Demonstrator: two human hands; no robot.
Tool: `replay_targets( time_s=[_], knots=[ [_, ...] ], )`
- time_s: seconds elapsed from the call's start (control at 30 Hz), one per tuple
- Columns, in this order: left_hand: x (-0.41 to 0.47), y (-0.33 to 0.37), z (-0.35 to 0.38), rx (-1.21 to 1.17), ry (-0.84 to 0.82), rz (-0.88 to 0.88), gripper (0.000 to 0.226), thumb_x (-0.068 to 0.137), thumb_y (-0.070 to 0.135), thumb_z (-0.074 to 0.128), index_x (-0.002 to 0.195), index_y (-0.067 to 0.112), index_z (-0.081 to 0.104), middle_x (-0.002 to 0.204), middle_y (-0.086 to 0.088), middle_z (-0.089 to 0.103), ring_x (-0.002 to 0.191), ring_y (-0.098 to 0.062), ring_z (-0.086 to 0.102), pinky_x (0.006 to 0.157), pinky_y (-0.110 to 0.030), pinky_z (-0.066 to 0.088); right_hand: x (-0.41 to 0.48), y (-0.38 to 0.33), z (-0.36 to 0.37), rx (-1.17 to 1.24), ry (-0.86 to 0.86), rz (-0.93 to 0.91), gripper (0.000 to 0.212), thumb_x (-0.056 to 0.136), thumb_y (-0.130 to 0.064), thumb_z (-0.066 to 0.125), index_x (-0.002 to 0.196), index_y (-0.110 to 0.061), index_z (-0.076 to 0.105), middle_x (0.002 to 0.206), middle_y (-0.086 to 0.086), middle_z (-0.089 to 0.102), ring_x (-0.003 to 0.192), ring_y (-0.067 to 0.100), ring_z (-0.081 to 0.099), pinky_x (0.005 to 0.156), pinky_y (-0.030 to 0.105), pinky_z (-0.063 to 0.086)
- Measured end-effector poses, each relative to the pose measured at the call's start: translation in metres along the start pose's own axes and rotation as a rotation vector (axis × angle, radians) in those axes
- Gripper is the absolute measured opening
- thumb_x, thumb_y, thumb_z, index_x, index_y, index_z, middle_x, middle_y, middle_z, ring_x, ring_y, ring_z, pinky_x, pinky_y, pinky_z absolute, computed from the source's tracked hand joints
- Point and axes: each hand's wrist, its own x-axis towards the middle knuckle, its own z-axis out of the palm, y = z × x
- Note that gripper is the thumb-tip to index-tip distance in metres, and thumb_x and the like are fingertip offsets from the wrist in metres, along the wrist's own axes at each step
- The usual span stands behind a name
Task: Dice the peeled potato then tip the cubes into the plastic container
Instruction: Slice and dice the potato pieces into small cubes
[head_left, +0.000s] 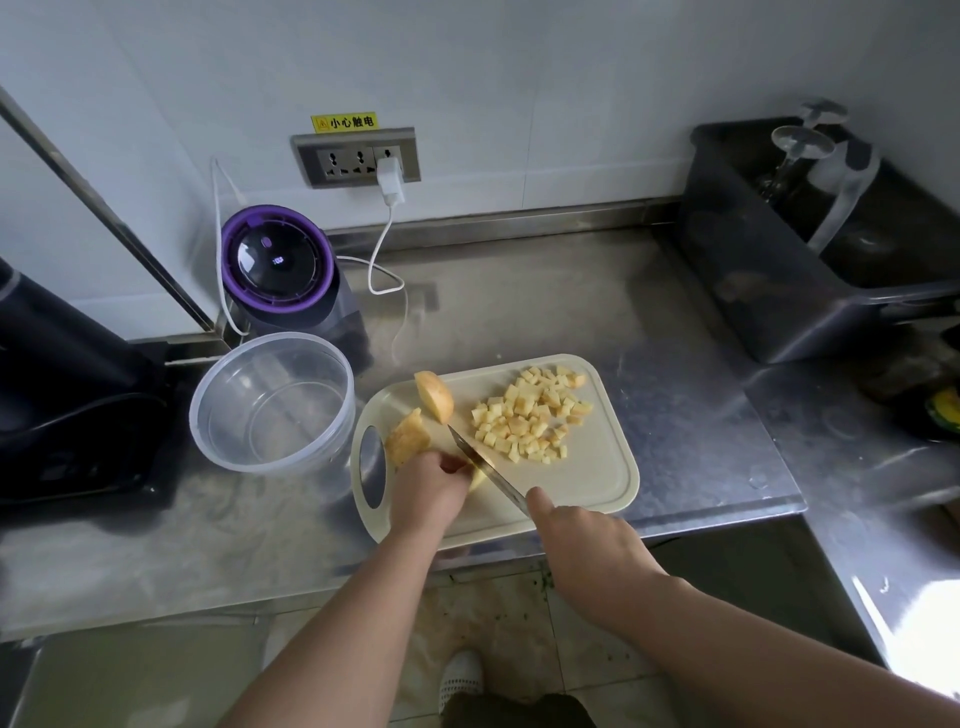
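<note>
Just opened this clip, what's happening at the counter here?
A person is dicing potato on a cream plastic cutting board. The left hand holds down a potato piece while the right hand grips a steel knife, blade against it. A pile of small yellow cubes lies farther back on the board; two larger uncut chunks sit at its left. The clear round plastic container beside the board is empty.

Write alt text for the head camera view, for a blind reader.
A person's right hand cuts with a knife into a potato piece gripped by the left hand on a pale cutting board. Diced potato cubes lie piled beyond the blade, two larger chunks sit at the board's left, and an empty plastic container stands beside it.
</note>
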Motion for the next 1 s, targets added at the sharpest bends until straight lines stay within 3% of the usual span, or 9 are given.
replay_targets(
  time_s=[0.13, 0.3, 0.47, 0.57, 0.63, 0.7, 0.8, 0.87, 1.0],
  knots=[
    [0.003, -0.002, -0.001, 0.004, 0.001, -0.010, 0.015, 0.088, 0.029, 0.063, 0.094, 0.017, 0.071, 0.091, 0.001, 0.070, 0.089, -0.019, 0.062, 0.081, -0.033, 0.051, 0.006, -0.001, 0.003, 0.019, -0.046, 0.002, 0.051, 0.095, 0.000, 0.048, 0.138, -0.016, 0.026, 0.087, 0.003, 0.056, 0.076, 0.016, 0.062, 0.062, 0.026, 0.048],
    [0.003, -0.002, 0.000, 0.016, 0.013, -0.014, 0.017, 0.089, 0.029, 0.062, 0.098, 0.018, 0.071, 0.093, 0.001, 0.070, 0.087, -0.017, 0.062, 0.081, -0.034, 0.052, 0.008, -0.004, 0.010, 0.005, -0.047, 0.038, 0.049, 0.095, 0.001, 0.046, 0.137, -0.016, 0.027, 0.087, 0.001, 0.053, 0.074, 0.015, 0.059, 0.062, 0.026, 0.048],
    [0.001, -0.002, -0.002, -0.019, -0.007, -0.001, 0.011, 0.089, 0.030, 0.063, 0.087, 0.022, 0.070, 0.087, 0.002, 0.070, 0.085, -0.018, 0.063, 0.084, -0.037, 0.053, 0.005, 0.001, 0.006, 0.077, -0.036, 0.064, 0.043, 0.097, -0.004, 0.050, 0.132, -0.021, 0.031, 0.092, 0.001, 0.060, 0.075, 0.012, 0.061, 0.066, 0.024, 0.054],
    [0.000, -0.003, -0.004, 0.004, -0.019, 0.005, 0.018, 0.090, 0.033, 0.062, 0.084, 0.019, 0.072, 0.083, 0.001, 0.070, 0.082, -0.018, 0.062, 0.075, -0.031, 0.048, 0.000, 0.004, 0.005, 0.076, 0.012, 0.058, 0.042, 0.096, -0.001, 0.046, 0.130, -0.020, 0.031, 0.089, 0.001, 0.059, 0.069, 0.013, 0.058, 0.058, 0.022, 0.048],
    [-0.003, -0.004, -0.005, 0.015, -0.009, 0.016, 0.022, 0.091, 0.031, 0.060, 0.080, 0.016, 0.072, 0.080, -0.002, 0.070, 0.079, -0.020, 0.062, 0.070, -0.030, 0.046, -0.003, 0.004, 0.004, 0.053, 0.021, 0.063, 0.042, 0.095, 0.001, 0.044, 0.129, -0.019, 0.031, 0.092, 0.003, 0.062, 0.072, 0.016, 0.062, 0.063, 0.027, 0.052],
    [-0.008, -0.005, -0.005, -0.005, 0.012, 0.055, 0.018, 0.091, 0.028, 0.061, 0.084, 0.016, 0.072, 0.082, 0.000, 0.071, 0.082, -0.019, 0.064, 0.073, -0.030, 0.047, -0.005, 0.004, 0.004, 0.039, 0.024, 0.062, 0.043, 0.095, 0.001, 0.045, 0.130, -0.019, 0.030, 0.093, 0.003, 0.062, 0.075, 0.018, 0.065, 0.069, 0.031, 0.057],
    [-0.014, -0.005, -0.002, 0.001, 0.069, 0.102, 0.014, 0.089, 0.025, 0.066, 0.095, 0.014, 0.073, 0.085, 0.006, 0.067, 0.084, -0.013, 0.060, 0.075, -0.025, 0.042, -0.007, 0.001, 0.004, 0.025, 0.029, 0.048, 0.045, 0.094, 0.003, 0.045, 0.130, -0.018, 0.030, 0.083, 0.000, 0.055, 0.071, 0.017, 0.060, 0.062, 0.028, 0.051],
    [-0.014, -0.005, 0.001, 0.022, 0.105, 0.106, 0.010, 0.086, 0.025, 0.069, 0.092, 0.017, 0.072, 0.084, 0.009, 0.065, 0.086, -0.012, 0.060, 0.076, -0.024, 0.041, -0.008, -0.002, 0.004, 0.022, 0.021, 0.043, 0.046, 0.093, 0.004, 0.045, 0.130, -0.018, 0.030, 0.080, 0.000, 0.050, 0.069, 0.017, 0.056, 0.060, 0.028, 0.046],
    [-0.012, -0.010, 0.006, 0.129, 0.155, 0.119, 0.009, 0.085, 0.028, 0.069, 0.086, 0.019, 0.071, 0.085, 0.007, 0.068, 0.085, -0.013, 0.062, 0.073, -0.025, 0.043, -0.009, -0.008, 0.006, 0.023, 0.004, 0.041, 0.045, 0.093, 0.004, 0.045, 0.129, -0.018, 0.030, 0.085, 0.002, 0.056, 0.076, 0.020, 0.063, 0.067, 0.033, 0.053]
  ],
)
